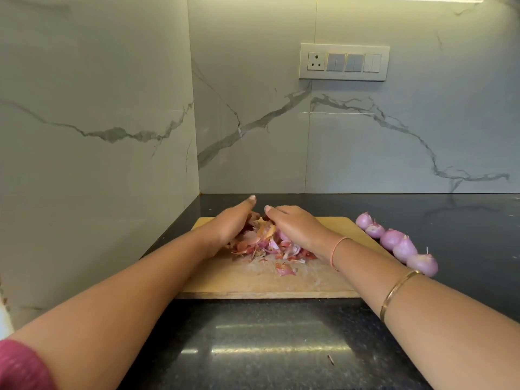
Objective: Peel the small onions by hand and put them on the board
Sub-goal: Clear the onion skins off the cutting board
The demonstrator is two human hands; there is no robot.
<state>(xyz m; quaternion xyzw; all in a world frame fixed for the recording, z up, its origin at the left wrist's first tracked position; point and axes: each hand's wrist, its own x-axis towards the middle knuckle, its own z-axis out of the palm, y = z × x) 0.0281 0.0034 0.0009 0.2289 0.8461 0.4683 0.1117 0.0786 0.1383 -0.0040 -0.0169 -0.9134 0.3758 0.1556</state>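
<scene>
A wooden cutting board (253, 285) lies on the dark counter. A heap of pink and brown onion peels (267, 244) sits on its middle. My left hand (230, 223) cups the heap from the left, thumb raised. My right hand (298, 226) lies over the heap from the right. The fingers of both hands are hidden behind the peels. Several peeled purple onions (391, 239) lie in a row along the board's right edge, apart from both hands. A loose peel (285, 270) lies on the board nearer to me.
The black stone counter (267, 347) runs into a corner of marble walls on the left and behind. A switch panel (344, 61) is on the back wall. One small peel scrap (330, 359) lies on the counter near me.
</scene>
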